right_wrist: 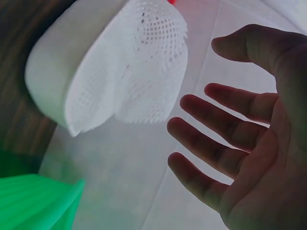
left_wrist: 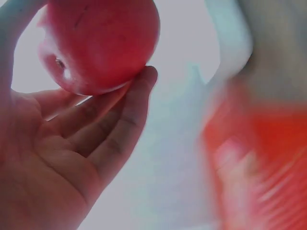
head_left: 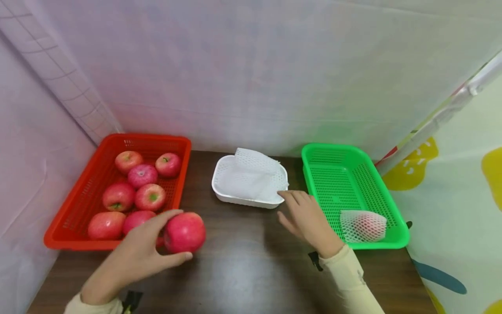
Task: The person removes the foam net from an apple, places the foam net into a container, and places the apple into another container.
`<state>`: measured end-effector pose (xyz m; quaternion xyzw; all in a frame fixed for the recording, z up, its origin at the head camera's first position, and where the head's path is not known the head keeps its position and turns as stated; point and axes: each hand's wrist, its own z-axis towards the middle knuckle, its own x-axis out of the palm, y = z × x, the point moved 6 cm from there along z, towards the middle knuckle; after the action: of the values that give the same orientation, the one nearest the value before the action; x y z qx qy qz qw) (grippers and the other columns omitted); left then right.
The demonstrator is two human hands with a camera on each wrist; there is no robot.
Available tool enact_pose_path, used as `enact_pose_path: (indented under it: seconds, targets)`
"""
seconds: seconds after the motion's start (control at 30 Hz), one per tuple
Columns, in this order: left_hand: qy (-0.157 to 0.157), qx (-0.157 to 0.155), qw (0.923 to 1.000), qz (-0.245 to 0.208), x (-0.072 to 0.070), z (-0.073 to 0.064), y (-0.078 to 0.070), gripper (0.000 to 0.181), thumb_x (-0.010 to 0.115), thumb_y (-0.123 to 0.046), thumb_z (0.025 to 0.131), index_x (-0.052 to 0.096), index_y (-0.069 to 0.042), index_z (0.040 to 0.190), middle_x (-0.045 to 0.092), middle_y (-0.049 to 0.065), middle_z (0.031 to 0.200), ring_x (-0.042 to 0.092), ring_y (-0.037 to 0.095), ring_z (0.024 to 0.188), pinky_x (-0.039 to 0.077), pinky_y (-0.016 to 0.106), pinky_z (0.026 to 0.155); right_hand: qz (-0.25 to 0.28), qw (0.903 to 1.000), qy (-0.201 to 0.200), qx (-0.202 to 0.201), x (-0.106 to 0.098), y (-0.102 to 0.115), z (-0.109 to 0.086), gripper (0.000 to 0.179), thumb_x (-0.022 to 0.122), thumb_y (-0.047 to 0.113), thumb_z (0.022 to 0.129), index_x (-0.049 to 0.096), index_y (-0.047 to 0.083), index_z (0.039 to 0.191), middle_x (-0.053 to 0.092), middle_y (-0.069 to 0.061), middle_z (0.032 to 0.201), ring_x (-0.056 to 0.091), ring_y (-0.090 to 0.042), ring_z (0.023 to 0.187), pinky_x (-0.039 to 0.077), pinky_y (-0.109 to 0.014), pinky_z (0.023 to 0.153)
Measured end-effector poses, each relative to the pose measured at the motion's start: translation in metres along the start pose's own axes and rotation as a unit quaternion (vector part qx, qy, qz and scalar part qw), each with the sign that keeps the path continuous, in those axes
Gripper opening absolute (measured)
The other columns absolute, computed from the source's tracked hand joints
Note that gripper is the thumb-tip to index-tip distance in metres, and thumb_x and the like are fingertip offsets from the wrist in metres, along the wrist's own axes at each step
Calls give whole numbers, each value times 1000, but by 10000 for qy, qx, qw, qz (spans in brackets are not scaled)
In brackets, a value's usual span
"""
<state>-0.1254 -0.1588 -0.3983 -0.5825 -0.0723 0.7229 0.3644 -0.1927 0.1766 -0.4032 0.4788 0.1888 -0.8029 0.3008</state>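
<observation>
My left hand (head_left: 137,253) grips a red apple (head_left: 185,232) between thumb and fingers, above the table by the front right corner of the red basket (head_left: 182,183). In the left wrist view the apple (left_wrist: 105,43) rests against the fingers, its stem hollow showing. Close to the right end of a white tray (head_left: 243,202), my right hand (head_left: 307,218) reaches with fingers apart and nothing in them. White foam net sleeves (head_left: 256,161) lie in the tray, one sticking up over the back rim. The right wrist view shows the net sleeve (right_wrist: 153,67) apart from the fingertips.
Several apples (head_left: 119,196) lie in the red basket on the left. On the right stands a green basket (head_left: 392,205) holding one apple in a foam net (head_left: 364,226). All stand on a dark wooden table (head_left: 235,270) with a white curtain (head_left: 251,78) behind.
</observation>
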Motion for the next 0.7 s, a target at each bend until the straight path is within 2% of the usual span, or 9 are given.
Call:
enact_pose_path:
  seconds: [0.07, 0.13, 0.23, 0.33, 0.43, 0.53, 0.63, 0.7]
  targets:
    - [10, 167, 9982, 580, -29, 19, 4, 81, 92, -43, 66, 55, -11, 131, 66, 3, 110, 65, 20, 91, 56, 48, 76, 130, 9998, 57, 118, -1, -1, -11, 48, 73, 22, 86, 59, -1, 127, 65, -16, 113, 61, -37, 104, 51, -52, 85]
    - [279, 120, 9946, 992, -50, 43, 14, 79, 91, -39, 68, 53, -9, 130, 65, 7, 106, 64, 26, 89, 55, 52, 74, 203, 9996, 62, 202, -2, -1, -20, 48, 72, 22, 86, 60, -1, 126, 65, -16, 113, 62, -37, 104, 51, -52, 86]
    - [895, -219, 9882, 1223, -64, 81, 44, 71, 88, -34, 71, 54, -7, 127, 63, 10, 106, 60, 29, 93, 54, 52, 74, 288, 9990, 82, 343, -4, -1, -29, 46, 74, 23, 86, 61, 0, 125, 66, -14, 113, 62, -36, 104, 51, -52, 85]
    - [1524, -421, 9771, 1426, -53, 115, 83, 67, 86, -34, 73, 54, -6, 125, 62, 10, 107, 57, 29, 97, 52, 52, 78, 310, 9978, 201, 544, -5, -3, -38, 46, 74, 25, 87, 62, 2, 125, 66, -12, 113, 62, -34, 105, 51, -51, 84]
    - [2037, -383, 9632, 1713, -30, 133, 116, 71, 84, -36, 74, 54, 0, 127, 63, 16, 111, 57, 34, 102, 50, 57, 83, 330, 9966, 308, 686, -3, -3, -47, 47, 75, 27, 87, 62, 4, 126, 66, -11, 115, 61, -32, 106, 51, -50, 85]
    - [2372, -344, 9547, 1764, -10, 139, 137, 82, 84, -38, 75, 49, 8, 133, 60, 27, 117, 55, 44, 108, 48, 63, 85, 330, 9965, 291, 713, -2, -4, -54, 47, 75, 26, 87, 63, 4, 126, 66, -11, 114, 62, -31, 106, 52, -49, 84]
    - [2458, -394, 9556, 1578, 0, 138, 148, 85, 84, -34, 77, 44, 10, 138, 56, 32, 122, 52, 48, 112, 45, 64, 90, 355, 9967, 277, 677, -2, -5, -59, 47, 76, 25, 86, 63, 3, 124, 66, -11, 113, 62, -31, 104, 53, -49, 82]
    - [2467, -393, 9559, 1542, 2, 137, 148, 85, 83, -31, 79, 41, 11, 140, 54, 35, 125, 50, 50, 114, 43, 65, 92, 387, 9963, 307, 708, -4, -6, -62, 46, 76, 25, 86, 63, 3, 125, 66, -11, 114, 63, -31, 105, 52, -49, 84]
